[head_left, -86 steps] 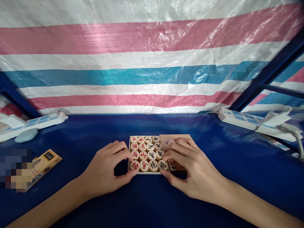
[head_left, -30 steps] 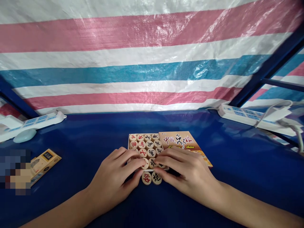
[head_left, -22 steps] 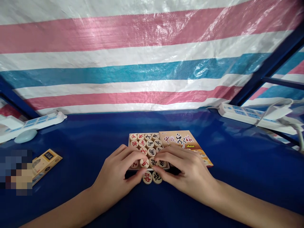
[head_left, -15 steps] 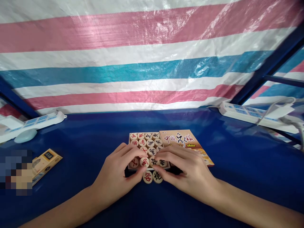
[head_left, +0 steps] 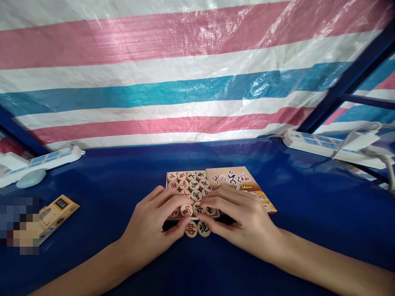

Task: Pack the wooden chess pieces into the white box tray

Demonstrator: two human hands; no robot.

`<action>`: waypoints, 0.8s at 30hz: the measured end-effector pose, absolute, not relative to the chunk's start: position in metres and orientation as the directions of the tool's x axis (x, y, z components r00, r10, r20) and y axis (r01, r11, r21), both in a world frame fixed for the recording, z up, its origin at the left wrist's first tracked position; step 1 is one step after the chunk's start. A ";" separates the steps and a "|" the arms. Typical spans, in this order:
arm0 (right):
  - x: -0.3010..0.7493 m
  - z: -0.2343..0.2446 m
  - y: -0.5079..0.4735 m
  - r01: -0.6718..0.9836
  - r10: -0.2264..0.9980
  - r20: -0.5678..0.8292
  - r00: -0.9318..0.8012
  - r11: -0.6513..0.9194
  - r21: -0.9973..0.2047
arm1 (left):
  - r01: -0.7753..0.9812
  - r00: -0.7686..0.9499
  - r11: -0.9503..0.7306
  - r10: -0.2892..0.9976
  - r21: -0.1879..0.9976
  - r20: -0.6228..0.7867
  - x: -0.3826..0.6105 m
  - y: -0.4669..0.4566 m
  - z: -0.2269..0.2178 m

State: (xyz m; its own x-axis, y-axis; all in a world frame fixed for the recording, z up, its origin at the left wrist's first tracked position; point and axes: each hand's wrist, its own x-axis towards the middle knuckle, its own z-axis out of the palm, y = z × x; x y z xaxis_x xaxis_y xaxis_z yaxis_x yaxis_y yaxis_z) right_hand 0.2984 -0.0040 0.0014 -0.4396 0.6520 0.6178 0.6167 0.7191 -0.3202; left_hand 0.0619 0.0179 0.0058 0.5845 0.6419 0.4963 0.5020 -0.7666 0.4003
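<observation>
An open box (head_left: 168, 177) of round wooden Chinese chess pieces lies in front of me, the pieces in rows with red or black characters up. At its near edge, my left hand (head_left: 157, 218) has thumb and forefinger about a red-lettered piece (head_left: 186, 210). Beside it, a black-lettered piece (head_left: 198, 209) sits between the thumb and forefinger of my right hand (head_left: 240, 218). Two more pieces, one red-lettered (head_left: 191, 229) and one black-lettered (head_left: 203, 229), lie on the table just below the box. My fingers hide part of the box's lower rows.
Right of the box is its printed lid (head_left: 228, 174), partly under my right hand. Power strips stand at the left (head_left: 46, 162) and right (head_left: 314, 146). A pale mouse (head_left: 31, 179) and a flat tan box (head_left: 58, 213) lie on the blue table (head_left: 117, 172) at left.
The view has shifted very slightly. Both hands keep the same pinching pose at the near edge of the box, and the two loose pieces stay in place.
</observation>
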 end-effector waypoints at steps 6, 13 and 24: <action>0.298 0.001 -0.005 0.617 0.654 0.615 -0.442 0.719 -0.321 | 0.499 0.566 -0.776 0.629 0.386 0.533 0.064 0.018 0.006; 0.300 0.002 -0.005 0.594 0.645 0.611 -0.459 0.734 -0.329 | 0.515 0.600 -0.803 0.588 0.301 0.542 0.062 0.018 0.003; 0.301 -0.001 -0.003 0.582 0.630 0.607 -0.485 0.750 -0.314 | 0.521 0.563 -0.760 0.649 0.389 0.512 0.063 0.019 0.005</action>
State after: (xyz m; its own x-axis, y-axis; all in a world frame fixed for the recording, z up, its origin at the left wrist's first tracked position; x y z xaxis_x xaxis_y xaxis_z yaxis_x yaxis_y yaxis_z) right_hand 0.3010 -0.0030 -0.0008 -0.4845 0.6299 0.6070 0.5818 0.7502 -0.3141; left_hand 0.0631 0.0187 0.0054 0.5632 0.6487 0.5118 0.5210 -0.7596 0.3893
